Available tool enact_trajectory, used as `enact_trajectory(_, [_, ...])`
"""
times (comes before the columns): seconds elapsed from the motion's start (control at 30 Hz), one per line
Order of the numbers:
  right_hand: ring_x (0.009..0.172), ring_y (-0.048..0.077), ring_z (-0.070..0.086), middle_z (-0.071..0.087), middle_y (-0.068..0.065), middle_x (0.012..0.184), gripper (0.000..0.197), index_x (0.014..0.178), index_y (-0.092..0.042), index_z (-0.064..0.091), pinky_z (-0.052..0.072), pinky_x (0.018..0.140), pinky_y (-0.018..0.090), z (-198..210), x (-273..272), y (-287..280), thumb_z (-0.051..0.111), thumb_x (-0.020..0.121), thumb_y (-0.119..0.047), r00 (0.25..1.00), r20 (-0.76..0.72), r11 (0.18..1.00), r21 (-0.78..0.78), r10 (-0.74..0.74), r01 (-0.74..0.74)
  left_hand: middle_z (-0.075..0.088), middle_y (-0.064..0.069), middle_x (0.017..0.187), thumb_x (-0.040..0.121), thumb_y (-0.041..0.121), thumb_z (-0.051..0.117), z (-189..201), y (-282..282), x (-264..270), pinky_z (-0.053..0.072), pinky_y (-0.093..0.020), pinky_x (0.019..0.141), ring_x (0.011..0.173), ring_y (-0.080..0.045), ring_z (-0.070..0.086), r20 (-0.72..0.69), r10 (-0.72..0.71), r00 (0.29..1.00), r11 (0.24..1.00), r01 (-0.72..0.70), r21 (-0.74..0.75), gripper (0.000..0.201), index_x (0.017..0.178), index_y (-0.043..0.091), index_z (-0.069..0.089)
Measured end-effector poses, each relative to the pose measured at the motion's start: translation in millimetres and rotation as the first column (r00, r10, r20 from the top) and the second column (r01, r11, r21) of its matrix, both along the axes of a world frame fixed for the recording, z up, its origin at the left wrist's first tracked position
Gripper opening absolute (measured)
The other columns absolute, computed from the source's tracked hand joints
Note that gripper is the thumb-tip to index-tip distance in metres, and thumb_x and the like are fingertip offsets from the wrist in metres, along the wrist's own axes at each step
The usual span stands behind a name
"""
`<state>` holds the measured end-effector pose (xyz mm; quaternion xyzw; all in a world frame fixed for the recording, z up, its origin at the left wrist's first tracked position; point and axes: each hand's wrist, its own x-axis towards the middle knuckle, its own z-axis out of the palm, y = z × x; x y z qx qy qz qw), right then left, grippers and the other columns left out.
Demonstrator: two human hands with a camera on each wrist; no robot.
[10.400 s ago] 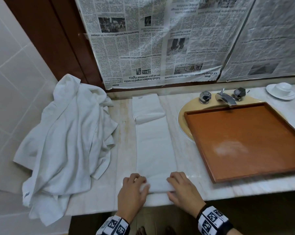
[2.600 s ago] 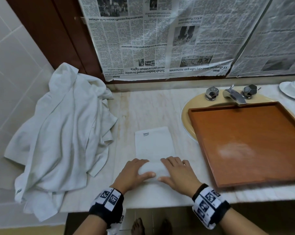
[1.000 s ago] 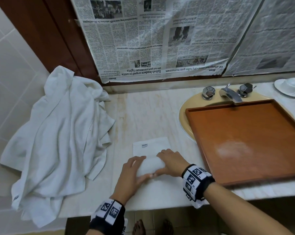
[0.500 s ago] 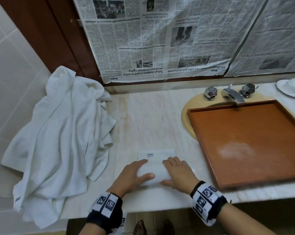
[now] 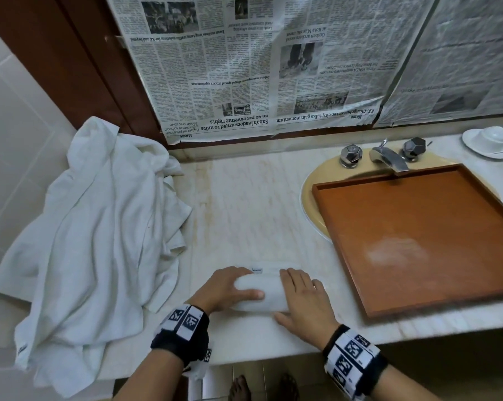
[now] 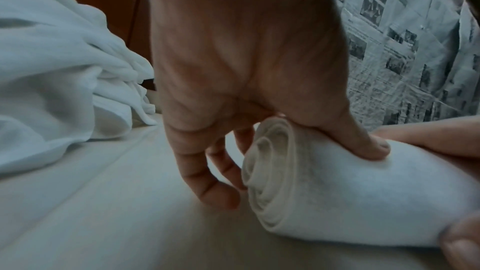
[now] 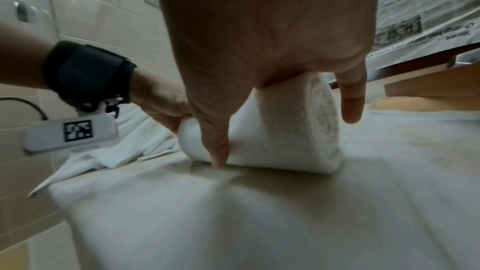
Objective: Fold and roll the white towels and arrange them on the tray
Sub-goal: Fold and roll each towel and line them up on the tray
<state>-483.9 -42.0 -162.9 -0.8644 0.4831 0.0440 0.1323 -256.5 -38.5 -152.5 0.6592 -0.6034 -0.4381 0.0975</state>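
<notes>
A white towel roll (image 5: pixel 260 296) lies crosswise near the counter's front edge; its spiral end (image 6: pixel 270 174) shows in the left wrist view. A short flat tail with a small label (image 5: pixel 257 269) lies just beyond it. My left hand (image 5: pixel 227 286) grips the roll's left part, thumb (image 6: pixel 369 145) pressed on top and fingers curled past the end. My right hand (image 5: pixel 302 299) wraps over the right part (image 7: pixel 293 134), thumb down the near side. The brown wooden tray (image 5: pixel 418 235) sits bare over the sink to the right.
A heap of unfolded white towels (image 5: pixel 94 241) covers the counter's left end and hangs over its edge. Behind the tray stand a chrome faucet (image 5: pixel 387 156) and two knobs. A white cup on a saucer (image 5: pixel 488 140) is at the far right. Newspaper covers the wall behind.
The long folded strip has been rolled up from the near end. Over the last second the flat tail beyond the roll has shrunk to a narrow strip and the roll has grown thicker.
</notes>
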Motion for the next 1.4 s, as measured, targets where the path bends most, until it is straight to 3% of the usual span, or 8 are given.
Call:
enact_trajectory(0.13, [0.136,0.026,0.028,0.028,0.004,0.149,0.089,0.141,-0.016,0.033,0.035,0.102,0.045,9.2,2.7,-39.9,0.064,0.071,-0.061,1.0,0.005,0.988,0.153,0.027,-0.028,0.045,0.012,0.137,0.058,0.089,0.055,-4.8,-5.2,-3.5,0.035,-0.033,0.109,0.127,-0.016,0.04,0.057,0.072,0.996,0.997,-0.071,-0.01,0.085,0.124,0.036,0.06])
enact_trajectory(0.27, [0.128,0.025,0.032,0.033,0.002,0.14,0.095,0.14,-0.019,0.033,0.036,0.101,0.046,13.1,6.5,-64.5,0.071,0.065,-0.063,0.999,-0.026,0.954,0.3,0.018,-0.009,0.034,0.007,0.152,0.051,0.097,0.055,-5.7,-6.0,-4.4,0.03,-0.034,0.114,0.139,-0.016,0.032,0.095,0.07,0.993,0.998,-0.07,-0.004,0.116,0.145,0.03,0.044])
enact_trajectory(0.63, [0.114,0.02,0.031,0.035,0.0,0.118,0.088,0.127,-0.014,0.044,0.042,0.094,0.037,16.7,-11.7,-55.9,0.075,0.061,-0.064,1.0,-0.008,0.908,0.419,0.013,-0.008,0.048,0.008,0.114,0.065,0.07,0.079,12.5,-13.2,-16.8,0.047,-0.027,0.089,0.103,-0.009,0.052,0.127,-0.136,0.983,0.986,0.122,0.118,0.071,0.122,0.032,0.058])
enact_trajectory(0.8, [0.095,0.014,0.051,0.049,-0.002,0.111,0.086,0.124,-0.024,0.041,0.047,0.072,0.027,27.4,-29.0,-35.6,0.078,0.058,-0.064,0.974,0.142,0.853,0.517,-0.175,0.077,0.062,0.012,0.105,0.063,0.064,0.084,18.2,-7.5,-18.7,0.046,-0.018,0.071,0.093,-0.003,0.059,0.02,-0.099,0.995,0.993,0.097,0.072,0.062,0.11,0.034,0.056])
enact_trajectory(0.9, [0.095,0.011,0.057,0.056,-0.007,0.11,0.083,0.125,-0.026,0.044,0.051,0.073,0.027,42.2,-41.2,-25.2,0.077,0.062,-0.068,0.943,0.226,0.846,0.526,-0.243,0.091,0.066,0.012,0.104,0.062,0.062,0.085,32.0,-12.7,-16.5,0.046,-0.016,0.07,0.092,-0.003,0.062,-0.068,-0.106,0.992,0.994,0.107,0.017,0.057,0.107,0.037,0.06])
enact_trajectory(1.07, [0.095,0.007,0.06,0.062,-0.011,0.107,0.076,0.122,-0.031,0.054,0.054,0.082,0.032,61.3,-67.0,-9.9,0.072,0.062,-0.074,0.856,0.334,0.845,0.497,-0.394,0.195,0.067,0.018,0.11,0.065,0.06,0.085,59.1,-35.9,-28.7,0.052,-0.023,0.087,0.099,0.002,0.062,-0.159,-0.228,0.961,0.972,0.214,-0.101,0.053,0.111,0.042,0.065])
enact_trajectory(1.3, [0.085,0.005,0.066,0.071,-0.007,0.096,0.05,0.105,-0.026,0.068,0.057,0.077,0.036,81.5,-114.4,8.5,0.075,0.068,-0.06,0.619,0.51,0.797,0.467,-0.597,0.384,0.068,0.016,0.108,0.07,0.054,0.085,76.3,-83.0,-94.3,0.051,-0.018,0.079,0.084,0.006,0.061,-0.245,-0.336,0.91,0.939,0.302,-0.167,0.045,0.11,0.042,0.068])
enact_trajectory(1.4, [0.082,0.004,0.065,0.07,-0.009,0.091,0.05,0.103,-0.027,0.067,0.057,0.073,0.034,78.9,-136.8,-0.8,0.073,0.068,-0.062,0.538,0.522,0.746,0.395,-0.662,0.535,0.064,0.021,0.116,0.071,0.057,0.083,75.7,-109.9,-133.3,0.051,-0.022,0.091,0.101,0.003,0.061,-0.279,-0.345,0.896,0.93,0.286,-0.23,0.052,0.118,0.046,0.063])
